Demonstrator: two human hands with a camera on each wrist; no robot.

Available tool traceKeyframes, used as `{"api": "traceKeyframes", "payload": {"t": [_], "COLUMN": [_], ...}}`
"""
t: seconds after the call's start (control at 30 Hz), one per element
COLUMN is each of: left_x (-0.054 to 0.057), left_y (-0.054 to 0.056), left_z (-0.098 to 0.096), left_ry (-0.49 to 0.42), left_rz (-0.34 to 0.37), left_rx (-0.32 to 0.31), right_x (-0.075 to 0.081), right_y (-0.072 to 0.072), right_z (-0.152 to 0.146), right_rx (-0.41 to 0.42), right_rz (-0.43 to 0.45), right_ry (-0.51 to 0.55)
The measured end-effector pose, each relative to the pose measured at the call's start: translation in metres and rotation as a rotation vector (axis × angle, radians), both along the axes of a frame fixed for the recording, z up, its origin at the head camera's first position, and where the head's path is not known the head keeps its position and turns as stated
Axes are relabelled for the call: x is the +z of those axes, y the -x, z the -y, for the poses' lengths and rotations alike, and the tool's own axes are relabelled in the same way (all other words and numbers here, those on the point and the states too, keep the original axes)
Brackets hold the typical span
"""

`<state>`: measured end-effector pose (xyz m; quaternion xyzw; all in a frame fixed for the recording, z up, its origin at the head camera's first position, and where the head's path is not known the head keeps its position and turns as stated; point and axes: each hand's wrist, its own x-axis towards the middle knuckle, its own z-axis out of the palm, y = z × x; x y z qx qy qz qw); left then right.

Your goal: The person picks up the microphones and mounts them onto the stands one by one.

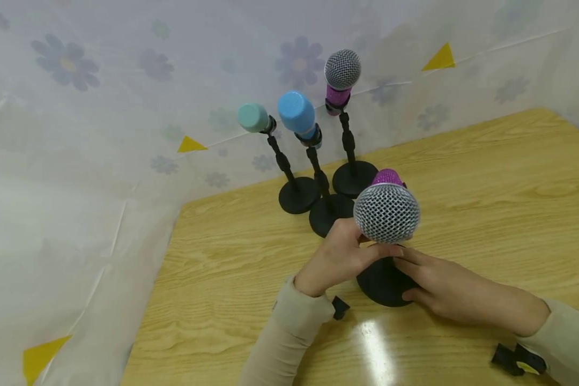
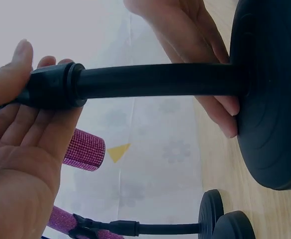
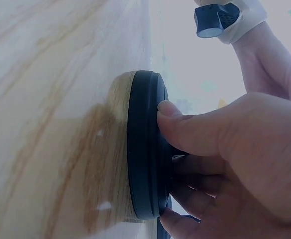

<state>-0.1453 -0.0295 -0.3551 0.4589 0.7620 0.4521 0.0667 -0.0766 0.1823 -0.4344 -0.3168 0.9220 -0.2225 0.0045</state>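
Observation:
A microphone [image 1: 387, 213] with a silver mesh head and a glittery purple body sits on a black desk stand in front of me. My left hand [image 1: 338, 260] holds the upper part of the stand, its thumb and fingers around the collar [image 2: 53, 85] at the top of the pole [image 2: 150, 79]. At the round base [image 3: 147, 144], my right hand [image 1: 444, 284] grips with its thumb on the upper face and fingers spread beside the pole. In the right wrist view the base stands on or very near the tabletop; any small gap cannot be told.
Behind stand three more microphones on black stands: a teal-topped one [image 1: 253, 118], a blue-topped one [image 1: 296, 112] and a silver-headed purple one [image 1: 342, 69]. Their bases are close together near the wooden table's [image 1: 222, 268] back edge. A flowered sheet [image 1: 125, 80] hangs behind.

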Motion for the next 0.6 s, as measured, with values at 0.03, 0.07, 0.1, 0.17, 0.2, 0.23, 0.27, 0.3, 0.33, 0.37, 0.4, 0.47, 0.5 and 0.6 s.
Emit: {"api": "traceKeyframes", "payload": {"t": [0.03, 0.07, 0.1, 0.17, 0.2, 0.23, 0.27, 0.3, 0.33, 0.37, 0.4, 0.47, 0.5, 0.6], "left_x": [-0.0001, 0.0000, -0.0001, 0.0001, 0.0001, -0.0002, -0.0004, -0.0011, -0.0015, -0.0021, -0.0026, -0.0038, -0.0042, -0.0037], "left_y": [0.0001, -0.0001, 0.0000, -0.0001, -0.0001, -0.0001, -0.0003, -0.0002, -0.0005, -0.0008, -0.0011, -0.0013, -0.0013, 0.0001], "left_z": [-0.0004, -0.0004, -0.0002, 0.0005, 0.0011, 0.0017, 0.0024, 0.0030, 0.0034, 0.0038, 0.0042, 0.0047, 0.0046, 0.0027], "left_ry": [-0.003, -0.004, -0.006, -0.016, -0.019, -0.023, -0.026, -0.032, -0.040, -0.045, -0.045, -0.054, -0.056, -0.098], "left_rz": [-0.002, -0.002, 0.002, 0.022, 0.029, 0.032, 0.027, 0.022, 0.016, 0.005, -0.017, -0.039, -0.049, -0.014], "left_rx": [-0.001, 0.007, 0.015, 0.029, 0.035, 0.044, 0.056, 0.063, 0.072, 0.083, 0.098, 0.114, 0.116, 0.052], "right_x": [0.0001, 0.0001, 0.0002, 0.0004, 0.0005, 0.0006, 0.0005, 0.0006, 0.0006, 0.0007, 0.0008, 0.0009, 0.0010, 0.0006], "right_y": [-0.0002, -0.0003, -0.0004, -0.0004, -0.0003, -0.0004, -0.0005, -0.0005, -0.0004, -0.0002, 0.0002, 0.0010, 0.0014, 0.0019], "right_z": [0.0003, 0.0006, 0.0010, 0.0017, 0.0020, 0.0023, 0.0025, 0.0027, 0.0029, 0.0031, 0.0033, 0.0036, 0.0038, 0.0038], "right_rx": [-0.002, -0.003, -0.003, -0.001, 0.001, 0.003, 0.007, 0.009, 0.011, 0.014, 0.016, 0.019, 0.019, 0.020], "right_rz": [0.000, 0.000, 0.000, -0.003, -0.006, -0.009, -0.018, -0.023, -0.025, -0.026, -0.024, -0.018, -0.010, -0.001], "right_ry": [0.002, 0.002, 0.002, 0.001, -0.001, -0.001, -0.001, -0.001, -0.003, -0.005, -0.008, -0.011, -0.013, -0.015]}}
